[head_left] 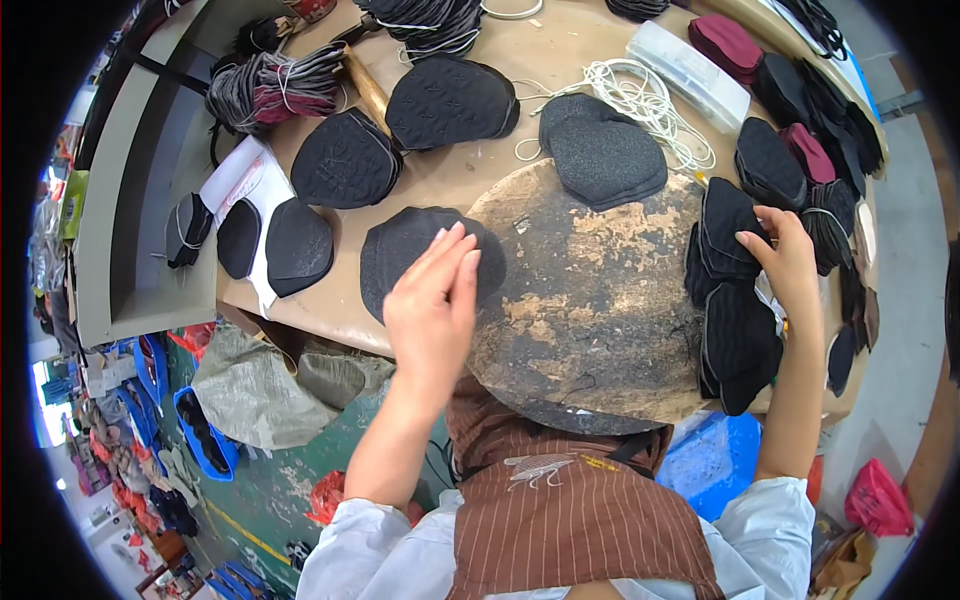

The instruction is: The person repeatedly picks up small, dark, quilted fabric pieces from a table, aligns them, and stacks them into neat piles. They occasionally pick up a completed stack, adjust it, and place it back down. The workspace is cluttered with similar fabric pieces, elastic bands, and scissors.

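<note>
My left hand point(433, 305) is over a black fabric pad point(385, 262) at the left edge of a worn round board point(590, 300). Its fingers are stretched out side by side, and I see nothing held in them. At the board's right edge, my right hand point(788, 250) has its thumb and forefinger on the edge of a black rounded pad point(727, 215). That pad lies at the top of a stack, with more black pads point(740, 345) nearer me. Grey-black speckled pads point(608, 160) lie overlapped at the board's far edge.
White cord point(640, 105) lies coiled beside a clear plastic box point(690, 75). Black stitched pads point(452, 100) and a wooden handle point(366, 90) sit far left. Tied bundles point(275, 88) stand beyond. Black and maroon pads point(727, 45) line the right side. A blue bin point(710, 460) is below.
</note>
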Demonstrator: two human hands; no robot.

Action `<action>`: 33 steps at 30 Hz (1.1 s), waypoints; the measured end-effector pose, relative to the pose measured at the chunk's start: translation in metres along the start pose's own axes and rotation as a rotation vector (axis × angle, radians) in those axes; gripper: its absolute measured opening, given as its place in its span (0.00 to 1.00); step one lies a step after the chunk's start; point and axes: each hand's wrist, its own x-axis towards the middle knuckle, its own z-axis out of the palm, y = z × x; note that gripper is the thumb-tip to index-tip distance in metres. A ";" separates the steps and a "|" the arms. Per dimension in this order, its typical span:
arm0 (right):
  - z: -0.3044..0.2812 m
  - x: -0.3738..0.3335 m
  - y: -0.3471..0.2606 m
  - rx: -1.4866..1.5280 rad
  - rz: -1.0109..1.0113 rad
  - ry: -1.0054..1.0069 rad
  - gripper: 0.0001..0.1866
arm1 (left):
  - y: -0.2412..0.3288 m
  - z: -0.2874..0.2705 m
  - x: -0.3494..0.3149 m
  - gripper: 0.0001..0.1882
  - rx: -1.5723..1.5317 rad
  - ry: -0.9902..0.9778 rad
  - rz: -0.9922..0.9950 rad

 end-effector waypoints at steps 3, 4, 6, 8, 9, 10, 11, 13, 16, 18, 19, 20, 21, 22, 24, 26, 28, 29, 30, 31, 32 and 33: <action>-0.007 0.001 -0.010 -0.053 0.053 -0.012 0.26 | 0.042 0.010 -0.013 0.07 0.055 -0.004 0.300; -0.004 0.002 -0.012 -0.032 0.082 -0.026 0.27 | 0.057 0.014 -0.023 0.07 0.071 -0.128 0.346; -0.004 0.008 -0.007 0.043 0.115 -0.084 0.28 | 0.076 0.040 -0.054 0.09 0.028 -0.207 0.364; -0.004 0.017 0.020 0.164 0.126 -0.180 0.29 | 0.090 0.057 -0.076 0.20 0.081 -0.321 0.305; -0.009 0.021 0.017 0.178 0.224 -0.275 0.30 | 0.092 0.052 -0.080 0.23 0.020 -0.360 0.307; -0.010 0.020 0.012 0.076 0.172 -0.207 0.29 | 0.093 0.048 -0.084 0.25 -0.042 -0.398 0.308; -0.010 0.015 0.004 -0.025 0.119 -0.139 0.29 | 0.088 0.041 -0.089 0.27 -0.063 -0.413 0.349; -0.012 0.005 -0.024 -0.188 0.063 -0.039 0.28 | 0.071 0.022 -0.099 0.29 -0.103 -0.438 0.426; -0.011 -0.004 -0.046 -0.303 0.040 0.048 0.28 | 0.047 -0.006 -0.112 0.32 -0.042 -0.382 0.331; -0.007 -0.006 -0.037 -0.301 -0.010 0.096 0.28 | 0.031 -0.016 -0.121 0.33 0.054 -0.421 0.263; -0.006 -0.007 -0.036 -0.296 -0.024 0.116 0.28 | 0.025 -0.018 -0.123 0.32 0.066 -0.440 0.228; -0.005 -0.008 -0.035 -0.290 -0.038 0.136 0.28 | 0.021 -0.018 -0.125 0.32 0.078 -0.458 0.194; -0.004 -0.008 -0.036 -0.283 -0.059 0.155 0.28 | 0.020 -0.018 -0.126 0.31 0.078 -0.467 0.182; -0.003 -0.007 -0.038 -0.276 -0.080 0.174 0.28 | 0.020 -0.016 -0.126 0.31 0.078 -0.476 0.170; -0.016 -0.007 -0.056 -0.115 0.097 0.124 0.26 | 0.020 -0.015 -0.125 0.29 0.075 -0.477 0.144; -0.034 -0.018 -0.085 0.437 0.134 0.098 0.22 | 0.020 -0.014 -0.125 0.28 0.065 -0.461 0.114; -0.040 -0.037 -0.109 0.768 0.110 -0.023 0.21 | 0.019 -0.014 -0.123 0.27 0.053 -0.463 0.118; -0.035 -0.044 -0.122 0.816 0.079 -0.145 0.21 | 0.019 -0.014 -0.122 0.27 0.048 -0.464 0.121; -0.024 -0.051 -0.132 0.869 0.045 -0.273 0.20 | 0.018 -0.015 -0.123 0.27 0.051 -0.464 0.116; -0.010 -0.060 -0.137 0.966 0.133 -0.426 0.19 | 0.018 -0.015 -0.123 0.26 0.047 -0.465 0.114; 0.007 -0.068 -0.138 1.059 0.222 -0.581 0.19 | 0.018 -0.015 -0.123 0.26 0.043 -0.465 0.111; 0.022 -0.074 -0.140 1.077 0.261 -0.597 0.18 | 0.017 -0.015 -0.123 0.26 0.041 -0.465 0.117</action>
